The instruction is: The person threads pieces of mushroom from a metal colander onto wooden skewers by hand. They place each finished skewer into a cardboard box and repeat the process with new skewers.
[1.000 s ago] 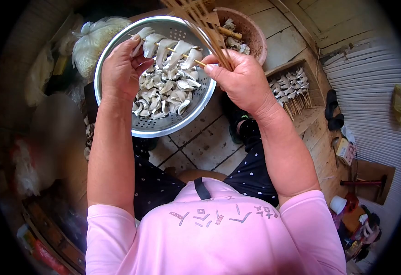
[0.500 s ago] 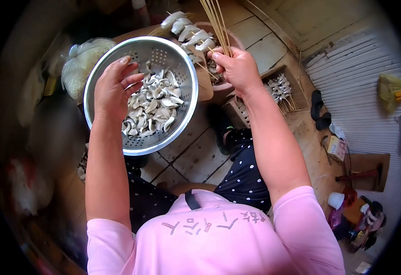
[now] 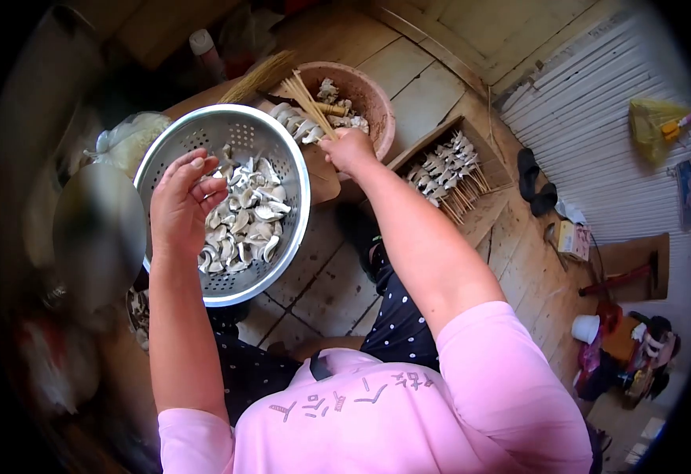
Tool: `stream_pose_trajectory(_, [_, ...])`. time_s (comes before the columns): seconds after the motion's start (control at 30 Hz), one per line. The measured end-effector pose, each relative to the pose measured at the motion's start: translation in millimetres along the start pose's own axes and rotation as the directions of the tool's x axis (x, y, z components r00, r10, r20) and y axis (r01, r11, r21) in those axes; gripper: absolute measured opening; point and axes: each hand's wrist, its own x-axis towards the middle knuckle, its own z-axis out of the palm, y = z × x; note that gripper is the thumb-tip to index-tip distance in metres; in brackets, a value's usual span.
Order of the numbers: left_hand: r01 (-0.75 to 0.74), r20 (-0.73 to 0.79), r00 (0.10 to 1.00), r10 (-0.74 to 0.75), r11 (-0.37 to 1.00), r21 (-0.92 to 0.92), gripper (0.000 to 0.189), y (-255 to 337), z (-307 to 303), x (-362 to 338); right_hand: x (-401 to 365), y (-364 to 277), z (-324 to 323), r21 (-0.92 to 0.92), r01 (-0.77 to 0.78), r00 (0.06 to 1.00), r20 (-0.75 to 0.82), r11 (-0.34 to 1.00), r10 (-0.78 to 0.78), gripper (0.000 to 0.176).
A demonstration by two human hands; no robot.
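Right hand (image 3: 351,151) gripping thin sticks (image 3: 311,100), mushroom skewer (image 3: 297,123) with shaft indistinct, left hand (image 3: 181,197) loosely open

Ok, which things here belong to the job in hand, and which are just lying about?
Job in hand:
- metal colander
- mushroom pieces
- bare skewers in the right hand
- loaded skewers in the box

Apparently unrelated:
- black slippers
- white tub
- yellow plastic bag

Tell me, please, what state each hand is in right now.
Left hand: open, seemingly empty, fingers loosely curled over the colander.
Right hand: closed on a bundle of thin sticks, mushroom skewer at its fingertips.
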Motion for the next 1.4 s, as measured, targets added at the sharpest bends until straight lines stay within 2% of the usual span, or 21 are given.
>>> stream_pose_trajectory(0.23, [0.026, 0.042, 0.999, -0.025, 0.999, -0.027, 0.033, -2, 3, 2, 22, 6, 18, 0.011, -0.029, 0.999, -0.037, 1.0, 0.029, 0.023])
stream_pose_trajectory(0.33, [0.034, 0.05, 0.998, -0.032, 0.999, -0.033, 0.033, -4, 2, 4, 36, 11, 26, -0.023, -0.03, 1.0, -0.007, 0.999, 0.03, 0.023])
stream_pose_trajectory(0.4, [0.036, 0.08, 0.996, -0.034, 0.999, -0.022, 0.031, -5, -1, 7, 42, 14, 33, -0.146, 0.018, 1.0, -0.022, 0.989, -0.022, 0.018])
stream_pose_trajectory(0.5, [0.037, 0.072, 0.997, -0.036, 0.999, -0.015, 0.031, -4, 1, 7, 48, 15, 38, -0.208, -0.038, 0.999, -0.016, 0.977, 0.035, 0.018])
stream_pose_trajectory(0.73, [0.035, 0.062, 0.997, -0.034, 0.999, -0.015, 0.031, -1, 8, 2, 49, 16, 40, -0.217, -0.079, 0.996, -0.056, 0.973, 0.068, 0.02])
stream_pose_trajectory(0.8, [0.034, 0.056, 0.998, -0.034, 0.999, 0.002, 0.031, -1, 8, 0, 42, 13, 37, -0.278, -0.032, 0.995, -0.098, 0.96, 0.004, 0.022])
stream_pose_trajectory(1.03, [0.033, 0.073, 0.997, -0.034, 0.999, 0.019, 0.03, 1, 6, -3, 30, 0, 31, -0.209, -0.095, 0.995, -0.052, 0.973, 0.085, 0.026])
stream_pose_trajectory(1.13, [0.028, 0.051, 0.998, -0.033, 0.995, 0.094, 0.031, 2, 6, -3, 19, -7, 22, -0.236, -0.049, 0.996, -0.078, 0.971, 0.031, 0.027])
stream_pose_trajectory(1.2, [-0.01, 0.052, 0.999, -0.003, 0.97, 0.242, 0.029, 1, 5, -4, 11, -14, 13, -0.215, -0.007, 0.994, -0.11, 0.977, -0.017, 0.028])
stream_pose_trajectory(1.23, [-0.008, 0.037, 0.999, -0.003, 0.96, 0.282, 0.03, 0, 5, -4, 8, -17, 10, -0.244, 0.057, 0.985, -0.142, 0.968, -0.094, 0.028])
stream_pose_trajectory(1.27, [-0.002, 0.027, 1.0, -0.005, 0.96, 0.281, 0.03, -2, 3, -2, 7, -20, 5, -0.203, 0.116, 0.979, -0.139, 0.972, -0.146, 0.028])
stream_pose_trajectory(1.33, [-0.029, 0.076, 0.997, -0.005, 0.899, 0.437, 0.029, -10, -1, 3, 4, -30, 1, -0.043, 0.171, 0.978, -0.113, 0.984, -0.175, 0.031])
stream_pose_trajectory(1.37, [-0.054, 0.116, 0.993, -0.007, 0.856, 0.515, 0.028, -14, -4, 7, 0, -32, -3, -0.046, 0.17, 0.979, -0.108, 0.984, -0.174, 0.031])
stream_pose_trajectory(1.4, [-0.049, 0.111, 0.994, -0.01, 0.857, 0.513, 0.028, -18, -4, 9, -12, -44, -11, -0.079, 0.23, 0.971, -0.049, 0.97, -0.235, 0.033])
